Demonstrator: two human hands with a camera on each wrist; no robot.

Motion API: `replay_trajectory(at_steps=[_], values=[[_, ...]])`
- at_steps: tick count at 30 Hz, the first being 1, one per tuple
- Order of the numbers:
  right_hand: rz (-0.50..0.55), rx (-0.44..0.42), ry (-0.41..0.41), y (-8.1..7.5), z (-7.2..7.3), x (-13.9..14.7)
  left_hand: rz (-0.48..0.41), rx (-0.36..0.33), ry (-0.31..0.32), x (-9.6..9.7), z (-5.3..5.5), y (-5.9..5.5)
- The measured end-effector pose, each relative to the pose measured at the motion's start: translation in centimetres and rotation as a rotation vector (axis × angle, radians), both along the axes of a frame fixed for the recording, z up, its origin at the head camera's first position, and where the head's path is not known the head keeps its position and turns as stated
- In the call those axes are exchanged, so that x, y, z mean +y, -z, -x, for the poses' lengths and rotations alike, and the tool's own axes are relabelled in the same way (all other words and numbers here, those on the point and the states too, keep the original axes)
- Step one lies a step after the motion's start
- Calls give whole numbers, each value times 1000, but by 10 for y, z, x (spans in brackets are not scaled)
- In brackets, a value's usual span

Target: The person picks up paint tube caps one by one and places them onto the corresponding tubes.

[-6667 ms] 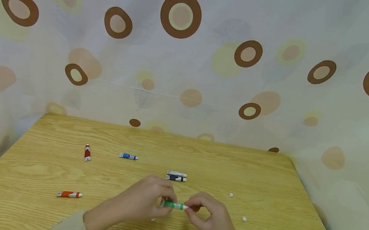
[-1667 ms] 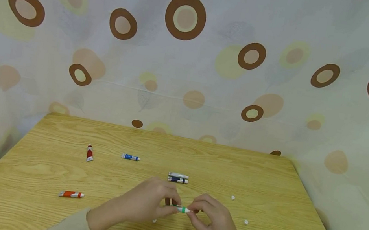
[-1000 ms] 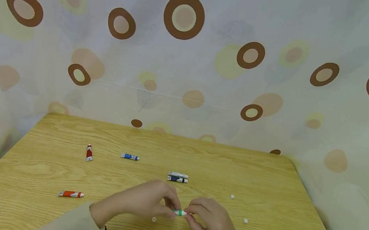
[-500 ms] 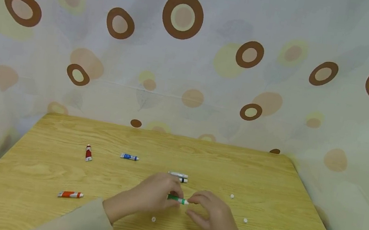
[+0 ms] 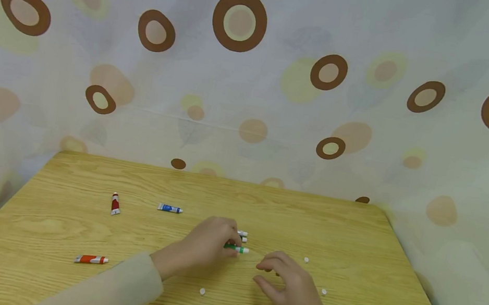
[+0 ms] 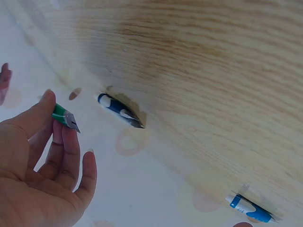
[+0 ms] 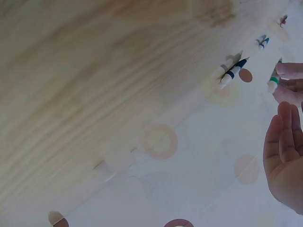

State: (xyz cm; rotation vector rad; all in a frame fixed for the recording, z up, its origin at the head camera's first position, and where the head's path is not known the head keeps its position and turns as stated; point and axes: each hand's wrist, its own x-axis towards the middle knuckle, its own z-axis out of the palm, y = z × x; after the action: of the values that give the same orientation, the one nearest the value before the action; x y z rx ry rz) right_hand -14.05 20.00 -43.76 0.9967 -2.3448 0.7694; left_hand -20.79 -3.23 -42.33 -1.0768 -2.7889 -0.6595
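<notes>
My left hand [image 5: 212, 242] pinches a small green paint tube [image 5: 241, 250] between thumb and fingers, its white-capped end pointing right. In the left wrist view, the green body and the flat silver end show between the fingertips. Just beyond it lie a silver-white paint tube [image 5: 242, 233] and a dark blue paint tube [image 6: 117, 108], side by side and partly covered by the hand in the head view. My right hand [image 5: 292, 291] is apart from the tube, to its right, fingers loosely bent with nothing between them.
On the wooden table [image 5: 291, 217] lie a blue tube [image 5: 169, 209], a dark red tube [image 5: 115, 204] and an orange-red tube [image 5: 91, 260]. Several small white caps are scattered around, one of them [image 5: 324, 292] right of my right hand. A patterned cloth [image 5: 280, 105] encloses the back and sides.
Earlier both hands held the green tube, the right pinching its white end. The right hand has let go; the left has carried the tube away from me, towards the paired tubes.
</notes>
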Motion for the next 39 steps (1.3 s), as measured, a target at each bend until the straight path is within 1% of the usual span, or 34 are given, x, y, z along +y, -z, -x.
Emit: replay_trajectory(at_steps=[5, 9, 13, 18, 22, 28, 35, 39], values=[[-4, 0, 8, -3, -1, 5, 42, 31, -13, 5, 9, 7], [-7, 18, 10, -6, -2, 9, 81, 46, -34, 8, 13, 11], [-10, 31, 14, -7, -2, 12, 102, 41, -50, 8, 14, 14], [-16, 38, 13, -7, -3, 17, 109, 37, -44, 9, 16, 18], [-13, 50, 6, -8, -4, 22, 109, 59, -30, 9, 17, 21], [-11, 63, -6, -8, -4, 27, 126, 120, -14, 9, 18, 24], [-14, 62, -3, -7, -4, 30, 134, 108, -24, 11, 19, 26], [-10, 56, -5, -6, -4, 31, 151, 119, -26, 12, 19, 26]])
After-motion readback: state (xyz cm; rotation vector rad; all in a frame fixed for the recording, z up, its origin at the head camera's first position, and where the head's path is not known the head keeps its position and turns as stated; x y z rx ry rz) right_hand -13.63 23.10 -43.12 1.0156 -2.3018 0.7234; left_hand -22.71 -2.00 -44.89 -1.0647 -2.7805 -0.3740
